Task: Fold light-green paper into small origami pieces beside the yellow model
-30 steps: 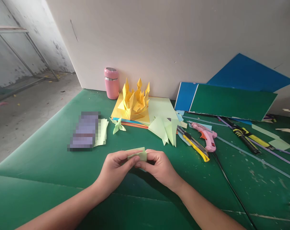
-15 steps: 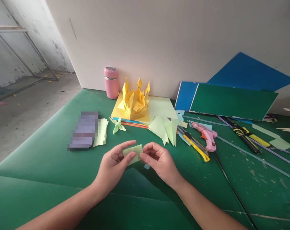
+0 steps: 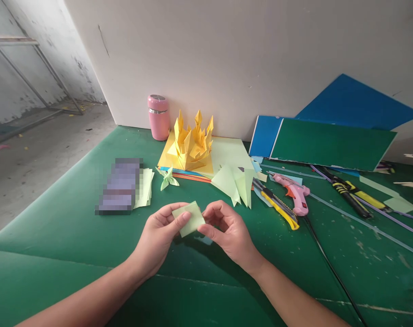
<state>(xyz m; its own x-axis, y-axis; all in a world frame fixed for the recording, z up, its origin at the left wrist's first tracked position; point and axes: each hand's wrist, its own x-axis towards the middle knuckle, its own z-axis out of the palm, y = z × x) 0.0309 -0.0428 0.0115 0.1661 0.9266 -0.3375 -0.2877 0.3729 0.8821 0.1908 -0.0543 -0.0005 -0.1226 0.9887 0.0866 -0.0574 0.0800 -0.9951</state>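
A small folded piece of light green paper (image 3: 191,221) is held above the green tabletop at the centre. My left hand (image 3: 161,231) pinches its left part, thumb on top and fingers behind. The thumb and curled fingers of my right hand (image 3: 227,229) close on the paper's right corner; part of that grip is hidden. Just beyond my left hand lies a light green folded paper flower (image 3: 168,178). Light green paper pieces with pointed tips (image 3: 231,184) lie past my right hand.
A yellow folded paper crown (image 3: 192,147) stands on coloured sheets, beside a pink flask (image 3: 159,118). Left are a blurred-out phone (image 3: 120,186) and green slips (image 3: 145,188). Right lie a yellow utility knife (image 3: 279,209), a corded pink glue gun (image 3: 295,193) and pliers-like tools (image 3: 352,197).
The green paper has been turned and tilted, so more of its square face shows. My left hand has shifted slightly with it; my right hand stays at its right corner.
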